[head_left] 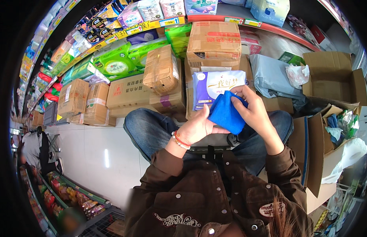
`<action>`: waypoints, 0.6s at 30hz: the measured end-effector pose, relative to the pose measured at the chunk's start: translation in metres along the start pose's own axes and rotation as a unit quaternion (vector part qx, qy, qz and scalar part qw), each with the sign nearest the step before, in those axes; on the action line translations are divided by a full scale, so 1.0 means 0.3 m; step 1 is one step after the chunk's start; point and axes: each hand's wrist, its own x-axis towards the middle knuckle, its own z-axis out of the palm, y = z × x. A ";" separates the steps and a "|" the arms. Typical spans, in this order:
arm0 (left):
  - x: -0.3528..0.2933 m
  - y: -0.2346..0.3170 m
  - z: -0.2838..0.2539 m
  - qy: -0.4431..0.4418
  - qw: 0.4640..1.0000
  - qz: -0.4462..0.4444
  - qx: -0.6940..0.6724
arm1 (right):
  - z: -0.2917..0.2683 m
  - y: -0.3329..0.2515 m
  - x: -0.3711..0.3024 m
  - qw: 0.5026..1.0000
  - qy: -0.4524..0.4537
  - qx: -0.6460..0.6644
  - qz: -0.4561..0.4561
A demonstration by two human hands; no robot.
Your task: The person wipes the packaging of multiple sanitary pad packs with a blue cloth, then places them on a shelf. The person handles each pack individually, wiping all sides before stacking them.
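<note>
A folded bright blue cloth is held in front of me, above my lap. My left hand supports it from the left, thumb up along its edge and fingers reaching underneath. From the upper right my right hand grips the cloth, its thumb and fingers bent over the top. Just beyond the cloth a purple and white soft package leans against cardboard boxes; the cloth and right hand cover its lower right part.
Taped cartons stand ahead, more boxes to the left. At right are an open carton, a grey plastic bag and a box of crumpled wrappers. Stocked shelves line the back. A person is at far left.
</note>
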 end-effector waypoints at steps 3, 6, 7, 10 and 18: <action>-0.017 0.002 0.022 0.065 0.986 -0.012 0.155 | 0.007 0.009 -0.009 0.997 -0.068 0.003 0.044; -0.024 0.007 0.019 0.081 0.980 -0.033 0.179 | 0.006 0.044 -0.029 0.954 -0.195 0.192 0.119; -0.021 0.014 0.012 0.082 0.974 -0.048 0.208 | 0.009 0.056 -0.031 0.946 -0.203 0.203 0.150; 0.005 0.030 -0.029 0.081 0.954 -0.071 0.279 | 0.018 0.112 -0.026 0.927 -0.195 0.200 0.251; 0.090 0.113 -0.296 0.281 0.758 0.227 0.543 | 0.003 0.198 0.135 0.980 0.192 0.017 0.058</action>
